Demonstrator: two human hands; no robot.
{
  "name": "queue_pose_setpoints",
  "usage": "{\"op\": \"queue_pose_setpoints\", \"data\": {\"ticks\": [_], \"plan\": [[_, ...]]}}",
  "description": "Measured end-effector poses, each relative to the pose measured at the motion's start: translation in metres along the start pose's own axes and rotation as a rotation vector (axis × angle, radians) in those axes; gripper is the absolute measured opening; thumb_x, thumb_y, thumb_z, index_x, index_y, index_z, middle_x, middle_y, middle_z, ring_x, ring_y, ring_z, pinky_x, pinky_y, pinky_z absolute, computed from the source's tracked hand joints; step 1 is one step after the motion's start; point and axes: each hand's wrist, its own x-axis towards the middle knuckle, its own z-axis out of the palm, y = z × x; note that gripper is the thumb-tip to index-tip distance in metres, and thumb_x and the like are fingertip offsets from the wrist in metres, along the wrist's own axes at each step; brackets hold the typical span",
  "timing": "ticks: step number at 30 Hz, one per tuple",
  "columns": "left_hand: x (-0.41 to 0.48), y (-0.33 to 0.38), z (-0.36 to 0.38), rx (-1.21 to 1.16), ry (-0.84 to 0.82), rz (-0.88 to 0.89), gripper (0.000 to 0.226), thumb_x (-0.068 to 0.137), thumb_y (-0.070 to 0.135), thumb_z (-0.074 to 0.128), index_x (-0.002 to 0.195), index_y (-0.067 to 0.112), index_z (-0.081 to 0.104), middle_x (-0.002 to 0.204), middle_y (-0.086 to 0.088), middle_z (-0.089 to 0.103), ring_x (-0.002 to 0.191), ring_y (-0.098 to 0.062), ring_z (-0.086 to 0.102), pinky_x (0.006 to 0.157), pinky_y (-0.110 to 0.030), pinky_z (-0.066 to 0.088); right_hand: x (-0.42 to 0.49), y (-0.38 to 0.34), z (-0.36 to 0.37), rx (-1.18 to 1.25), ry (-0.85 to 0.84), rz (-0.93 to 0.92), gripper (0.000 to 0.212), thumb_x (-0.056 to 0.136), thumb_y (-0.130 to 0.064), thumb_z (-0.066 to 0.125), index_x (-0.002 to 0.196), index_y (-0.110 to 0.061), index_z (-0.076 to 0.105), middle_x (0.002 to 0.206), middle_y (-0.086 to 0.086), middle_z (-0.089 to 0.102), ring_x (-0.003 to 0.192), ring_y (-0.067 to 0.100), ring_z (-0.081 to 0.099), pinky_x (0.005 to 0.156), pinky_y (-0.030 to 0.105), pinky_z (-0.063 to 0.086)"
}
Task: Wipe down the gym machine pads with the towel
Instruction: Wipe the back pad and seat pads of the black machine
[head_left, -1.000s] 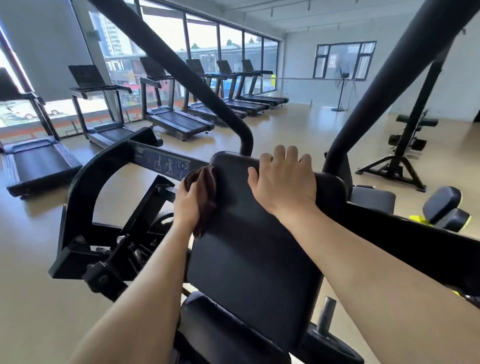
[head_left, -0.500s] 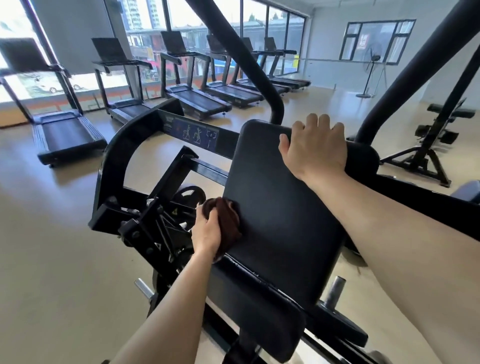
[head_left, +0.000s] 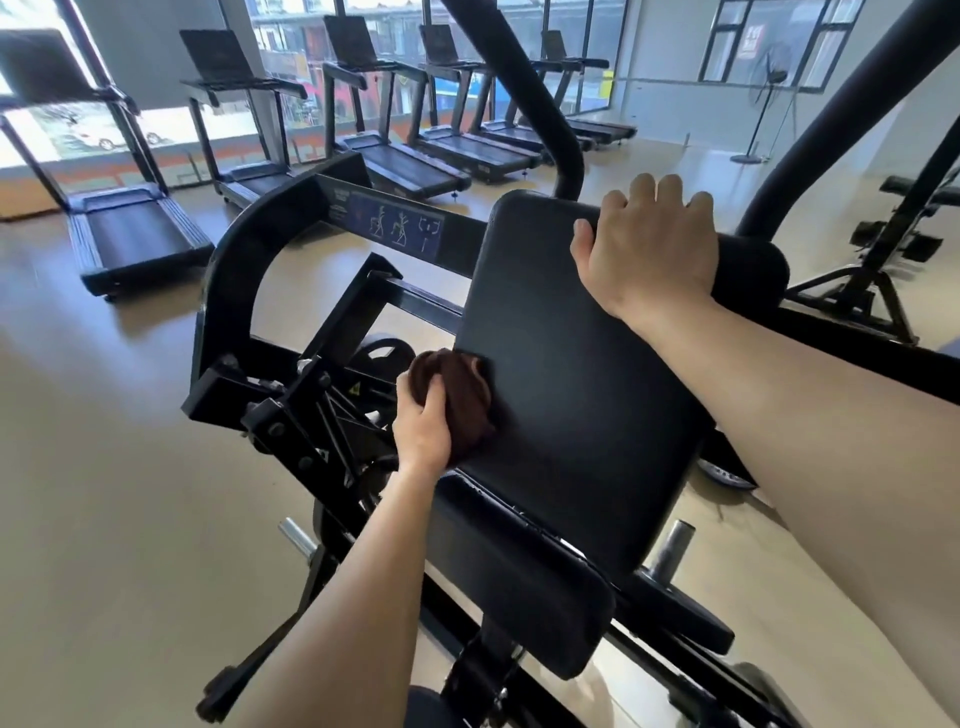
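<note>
A large black back pad (head_left: 576, 384) of the gym machine fills the middle of the head view, tilted away from me. My left hand (head_left: 423, 428) grips a bunched dark brown towel (head_left: 465, 397) and presses it against the pad's lower left edge. My right hand (head_left: 647, 247) holds the pad's top right edge, fingers curled over the top and thumb on the front face. Below the back pad lies a smaller black seat pad (head_left: 524, 577).
The machine's black steel frame (head_left: 228, 280) with an instruction sticker (head_left: 397, 223) stands to the left. Two thick black bars (head_left: 524, 83) rise behind the pad. Several treadmills (head_left: 135, 228) line the windows. Another machine (head_left: 893, 244) stands at the right on the tan floor.
My left hand has slid the towel down the pad's left edge from near the top to the lower part. My right hand has stayed on the top edge. My view has shifted.
</note>
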Motion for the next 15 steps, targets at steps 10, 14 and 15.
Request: {"op": "queue_pose_setpoints", "data": {"ticks": [10,14,15], "plan": [[-0.067,-0.034,0.017,-0.188,0.221,-0.286,0.051,0.104,0.040,0.047,0.148,0.021,0.033,0.131,-0.013,0.060,0.123,-0.034,0.057,0.095,-0.031,0.035,0.003,0.002,0.008,-0.006,0.055,-0.026,0.060,0.103,-0.047,0.030,0.116,0.001,0.063,0.115,0.023,0.061,0.107,0.041,0.055,0.088,0.051,0.042],[-0.117,-0.034,0.044,-0.306,0.262,-0.351,0.054,0.105,0.037,0.048,0.152,0.020,0.029,0.138,-0.010,0.058,0.129,-0.030,0.055,0.095,-0.023,0.032,0.001,0.004,0.008,0.020,0.041,-0.027,0.060,0.104,-0.046,0.029,0.121,0.002,0.062,0.124,0.025,0.060,0.115,0.043,0.053,0.094,0.051,0.041],[-0.129,-0.034,0.051,-0.327,0.258,-0.371,0.053,0.105,0.037,0.048,0.152,0.021,0.029,0.137,-0.010,0.058,0.128,-0.030,0.055,0.095,-0.024,0.033,-0.001,0.006,0.005,0.040,0.038,-0.034,0.059,0.104,-0.045,0.030,0.122,0.002,0.061,0.125,0.025,0.059,0.118,0.043,0.052,0.096,0.052,0.040]]}}
